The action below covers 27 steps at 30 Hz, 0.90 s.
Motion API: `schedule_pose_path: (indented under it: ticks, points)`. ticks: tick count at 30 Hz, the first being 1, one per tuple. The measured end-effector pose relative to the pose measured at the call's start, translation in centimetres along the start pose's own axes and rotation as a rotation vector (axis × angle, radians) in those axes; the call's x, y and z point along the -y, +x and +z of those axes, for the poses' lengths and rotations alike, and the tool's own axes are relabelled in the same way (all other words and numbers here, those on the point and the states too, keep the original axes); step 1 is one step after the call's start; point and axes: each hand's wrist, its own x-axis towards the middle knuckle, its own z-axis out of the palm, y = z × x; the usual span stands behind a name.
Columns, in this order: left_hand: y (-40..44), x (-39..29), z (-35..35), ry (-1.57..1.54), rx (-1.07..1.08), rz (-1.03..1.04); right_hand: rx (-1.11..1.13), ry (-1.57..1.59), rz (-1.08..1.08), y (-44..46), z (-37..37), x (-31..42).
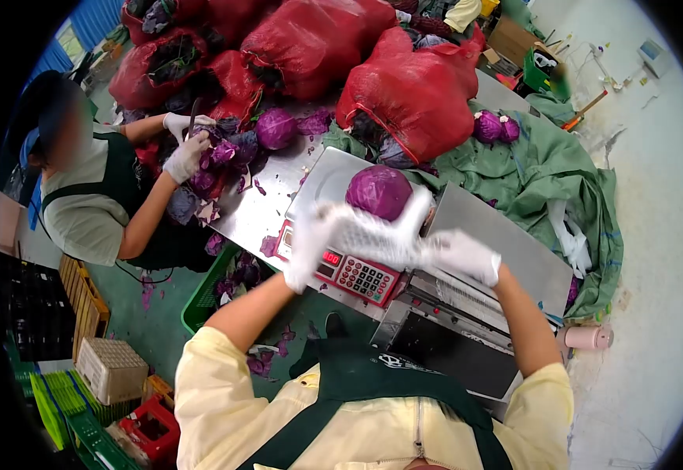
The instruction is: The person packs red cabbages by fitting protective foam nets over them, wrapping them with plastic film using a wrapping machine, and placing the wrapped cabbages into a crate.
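Note:
A round purple cabbage (379, 193) sits at the platform of the red digital scale (357, 278). A white, blurred net or film (376, 237) stretches between my gloved hands in front of the cabbage. My left hand (312, 239) is at its left end, over the scale's display side, its fingers smeared by motion. At the other end, my right hand (463, 254) has its fingers closed on the white material, above the metal wrapping machine (455, 337).
Across the table at left, a co-worker (94, 188) in white gloves trims cabbage. Red mesh sacks (416, 86) stand along the back. Green cloth (545, 172) covers the right side. A green crate (200, 301) holds leaves below. A pink bottle (588, 338) lies right.

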Motion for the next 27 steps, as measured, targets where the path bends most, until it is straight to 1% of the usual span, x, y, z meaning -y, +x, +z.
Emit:
schedule_pose_path:
  ticks: [1,2,3,4,5,6,7,8,9,10,11,12,13,14,15,16,17,18,19,20,22,23,24,25,26,27]
  points:
    - [2.1,-0.6,-0.6,0.141,-0.179,0.057,-0.103,0.019,-0.022,2.2,-0.8,-0.4]
    - [5.2,0.2,-1.4,0.436,-0.345,0.154,-0.281,0.012,-0.061,4.3,-2.1,0.6]
    - [7.6,1.3,-2.1,0.658,-0.472,0.316,-0.439,-0.065,-0.115,6.7,-3.3,1.2]
    - [9.1,2.0,-2.2,0.656,-0.479,0.319,-0.564,-0.195,-0.149,9.3,-4.2,1.5]
    - [10.4,2.3,-2.4,0.864,-0.454,0.227,-0.635,-0.348,-0.128,11.9,-4.6,1.3]
    - [11.5,3.2,-2.6,1.068,-0.429,0.131,-0.641,-0.488,-0.031,14.2,-4.4,0.5]
    - [12.6,6.0,-3.0,1.171,-0.289,0.124,-0.589,-0.556,0.125,16.7,-3.8,-0.8]
    - [11.6,6.6,-2.1,1.205,-0.211,0.168,-0.495,-0.489,0.377,20.1,-2.7,-4.3]
    - [10.8,7.5,-1.3,1.257,-0.161,0.243,-0.341,-0.013,0.404,21.8,-1.7,-7.8]
    - [9.3,7.0,-0.4,1.259,-0.164,0.294,-0.164,0.457,0.419,22.6,-0.6,-10.2]
    - [8.6,8.0,0.3,1.148,-0.151,0.398,-0.124,0.595,0.376,23.1,0.8,-10.8]
    - [6.8,7.7,1.5,0.947,-0.232,0.523,-0.081,0.734,0.336,23.0,2.3,-10.9]
    - [5.6,8.0,1.3,0.872,-0.232,0.462,-0.166,0.847,0.247,20.6,2.8,-7.9]
    - [5.3,8.2,1.2,0.792,-0.238,0.404,-0.248,0.954,0.151,16.9,2.4,-2.7]
    - [5.5,8.2,1.3,0.784,-0.256,0.402,-0.383,0.929,0.118,14.7,2.5,0.8]
    - [5.1,8.7,1.7,-0.024,-0.112,0.155,-0.516,0.911,0.104,12.3,2.9,3.1]
    - [3.6,9.8,2.1,-0.829,0.029,-0.126,-0.455,0.999,0.056,10.0,3.2,4.1]
    - [0.6,6.4,2.0,-1.047,0.305,-0.377,-0.393,1.089,0.01,7.7,3.4,5.2]
    - [-0.8,5.7,1.9,-1.133,0.377,-0.465,-0.447,1.023,0.035,4.9,3.6,8.2]
    - [-2.0,5.2,1.8,-1.217,0.451,-0.552,-0.373,1.072,0.049,3.3,4.1,7.6]
    - [-5.3,0.8,1.3,-1.222,0.44,-0.625,-0.34,0.868,0.04,-0.6,3.8,7.2]
    - [-6.2,1.5,0.9,-1.233,0.438,-0.697,-0.237,1.082,0.026,-2.4,3.6,8.1]
    - [-7.2,-0.5,0.5,-1.196,0.454,-0.763,-0.136,1.296,0.007,-4.1,3.6,9.0]
    - [-7.7,0.2,0.5,-1.114,0.398,-0.788,-0.074,1.374,0.034,-5.5,4.1,9.3]
    - [-7.9,1.1,0.6,-1.027,0.348,-0.81,0.128,1.45,0.065,-6.7,4.3,8.0]
    - [-8.1,1.3,0.7,-1.051,0.4,-0.796,0.332,1.498,0.109,-7.8,4.4,7.3]
